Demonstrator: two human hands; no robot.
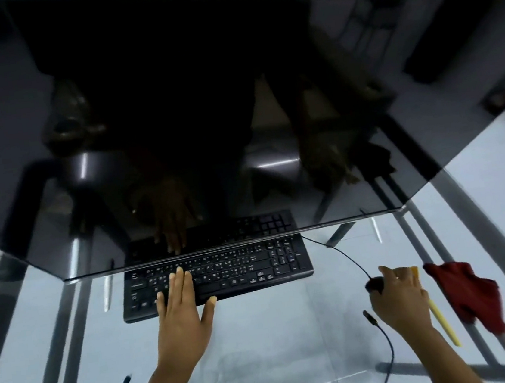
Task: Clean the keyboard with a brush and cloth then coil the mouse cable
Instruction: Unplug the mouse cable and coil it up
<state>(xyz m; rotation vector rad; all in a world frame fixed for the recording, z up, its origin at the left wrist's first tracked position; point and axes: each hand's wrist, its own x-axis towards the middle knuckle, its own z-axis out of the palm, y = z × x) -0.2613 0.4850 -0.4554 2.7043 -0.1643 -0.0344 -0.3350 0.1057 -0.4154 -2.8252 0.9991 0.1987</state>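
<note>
Meanwhile, left hand lies spread on the keyboard; right hand cups the mouse.

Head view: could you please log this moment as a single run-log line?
left hand flat on keyboard | right hand over mouse, grip unclear | brush and cloth lying on table

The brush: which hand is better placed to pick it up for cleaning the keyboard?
The right hand. It rests at the mouse, directly beside the yellow brush and red cloth. The left hand lies flat on the keyboard, far from the brush.
</note>
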